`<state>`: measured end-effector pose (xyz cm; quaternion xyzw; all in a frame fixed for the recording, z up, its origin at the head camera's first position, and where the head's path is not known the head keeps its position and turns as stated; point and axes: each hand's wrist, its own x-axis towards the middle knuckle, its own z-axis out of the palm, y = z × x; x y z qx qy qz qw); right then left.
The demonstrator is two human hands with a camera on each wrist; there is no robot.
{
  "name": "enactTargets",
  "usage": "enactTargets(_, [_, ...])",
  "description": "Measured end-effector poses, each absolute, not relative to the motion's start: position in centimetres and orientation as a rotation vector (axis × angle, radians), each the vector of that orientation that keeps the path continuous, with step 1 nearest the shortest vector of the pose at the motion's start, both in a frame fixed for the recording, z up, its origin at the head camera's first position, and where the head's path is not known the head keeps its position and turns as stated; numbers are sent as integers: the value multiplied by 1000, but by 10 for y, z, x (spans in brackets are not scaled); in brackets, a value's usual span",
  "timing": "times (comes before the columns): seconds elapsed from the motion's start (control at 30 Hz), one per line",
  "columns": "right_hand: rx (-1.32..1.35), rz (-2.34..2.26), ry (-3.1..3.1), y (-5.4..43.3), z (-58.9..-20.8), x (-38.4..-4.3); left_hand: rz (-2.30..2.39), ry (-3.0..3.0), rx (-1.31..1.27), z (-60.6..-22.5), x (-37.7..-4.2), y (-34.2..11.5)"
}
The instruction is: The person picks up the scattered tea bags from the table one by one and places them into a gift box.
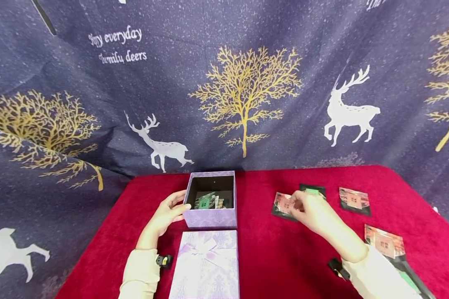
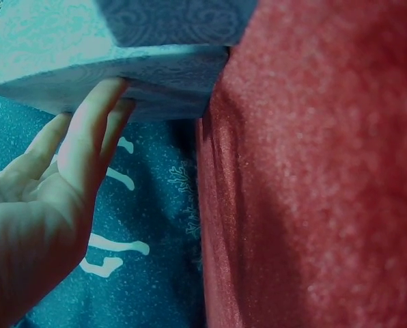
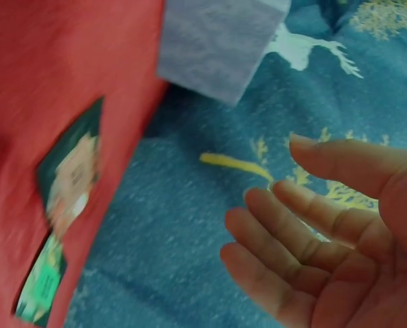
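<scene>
My left hand (image 1: 167, 214) touches the left side of an open lilac patterned box (image 1: 210, 219), its thumb at the front left corner. Extended fingers lie against the box wall (image 2: 169, 89) in the left wrist view. Inside the box are small packets, among them a green one (image 1: 203, 203). Over the red cloth, my right hand (image 1: 312, 209) hovers beside a red and black packet (image 1: 283, 204), partly covering it in the head view. Nothing shows between the right hand's (image 3: 326, 253) loosely bent fingers and thumb. A green packet (image 1: 312, 191) lies just behind that hand.
In front of the box lies its lilac lid (image 1: 205, 274) with a ribbon bow. More red packets (image 1: 354, 199) lie to the right, one (image 1: 384, 243) near the right forearm. A dark curtain (image 1: 284, 141) with trees and deer hangs behind the red cloth (image 1: 262, 249).
</scene>
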<state>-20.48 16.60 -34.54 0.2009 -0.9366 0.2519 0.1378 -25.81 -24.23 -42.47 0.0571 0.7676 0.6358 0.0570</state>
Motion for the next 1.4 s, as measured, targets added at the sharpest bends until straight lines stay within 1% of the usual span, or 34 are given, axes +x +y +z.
enactTargets(0.37, [619, 641, -2868, 207, -362, -201, 1922, 2325, 158, -426, -257, -243])
enactTargets(0.57, [672, 541, -2928, 219, -364, -199, 1929, 2339, 150, -425, -256, -243])
enactTargets(1.03, [633, 370, -3117, 262, -375, -187, 1917, 2338, 165, -420, -256, -243])
enactTargets(1.4, [656, 298, -3143, 282, -392, -178, 1928, 2322, 187, -420, -258, -243])
